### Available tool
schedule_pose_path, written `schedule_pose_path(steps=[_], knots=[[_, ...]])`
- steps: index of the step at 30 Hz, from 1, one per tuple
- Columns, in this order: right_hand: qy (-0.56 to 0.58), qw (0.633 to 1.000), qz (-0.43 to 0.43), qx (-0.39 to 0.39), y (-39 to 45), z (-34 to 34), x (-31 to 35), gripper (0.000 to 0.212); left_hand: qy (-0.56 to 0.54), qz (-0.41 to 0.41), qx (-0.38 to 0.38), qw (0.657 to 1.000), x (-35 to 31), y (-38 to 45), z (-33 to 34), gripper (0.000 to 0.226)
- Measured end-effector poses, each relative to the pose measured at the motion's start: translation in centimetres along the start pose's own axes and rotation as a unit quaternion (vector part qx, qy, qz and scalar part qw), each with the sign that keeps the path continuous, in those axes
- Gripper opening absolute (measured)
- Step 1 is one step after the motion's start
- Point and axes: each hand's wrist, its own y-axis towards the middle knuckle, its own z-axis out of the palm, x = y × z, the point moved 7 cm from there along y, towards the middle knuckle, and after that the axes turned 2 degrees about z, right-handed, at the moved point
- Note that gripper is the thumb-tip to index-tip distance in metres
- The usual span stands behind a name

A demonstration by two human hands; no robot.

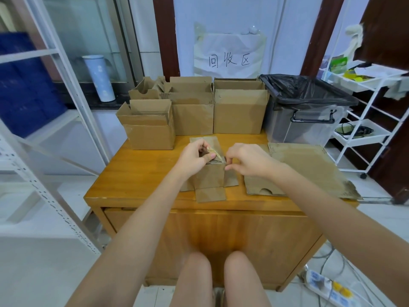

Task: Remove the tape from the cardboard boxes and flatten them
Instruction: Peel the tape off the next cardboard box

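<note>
Tape strip (214, 152) in left hand (194, 156) grip, above small box (210, 177).

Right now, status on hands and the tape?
Left hand pinches yellowish clear tape strip, peeling it off small brown cardboard box. Right hand pinches box's corner. Nothing in the way.

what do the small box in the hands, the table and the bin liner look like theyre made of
Small box: plain brown cardboard, matte, scuffed and creased.
Table: wood or wood veneer, orange-brown with a glossy varnish that shows grain.
Bin liner: thin black plastic film, wrinkled and slightly shiny.
</note>
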Motion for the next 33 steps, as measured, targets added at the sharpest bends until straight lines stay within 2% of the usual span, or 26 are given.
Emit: schedule_pose_path(steps=[5,12,19,24,29,33], knots=[[-0.040,0.998,-0.033,0.026,0.5,-1.2,0.1,0.014,0.002,0.000,0.010,1.000,0.1,-0.1,0.1,0.018],[-0.053,0.996,-0.025,0.067,1.0,-3.0,-0.9,0.015,-0.051,-0.007,0.021,0.998,0.0,-0.1,0.0,0.019],[-0.043,0.998,-0.013,0.054,1.8,-3.8,-1.4,0.013,-0.123,-0.048,0.045,0.990,0.0,0.0,0.0,0.013],[0.074,0.996,0.010,0.051,1.9,-3.5,-1.7,0.009,-0.126,-0.054,0.045,0.989,0.2,-0.1,-0.1,0.013],[0.269,0.962,0.040,0.029,2.0,-2.7,-1.7,0.015,-0.148,-0.047,0.046,0.987,-0.2,-0.4,-0.1,0.012],[0.331,0.942,0.058,0.008,2.2,-2.2,-1.9,0.014,-0.146,-0.055,0.044,0.987,0.0,-0.4,-0.2,0.015]])
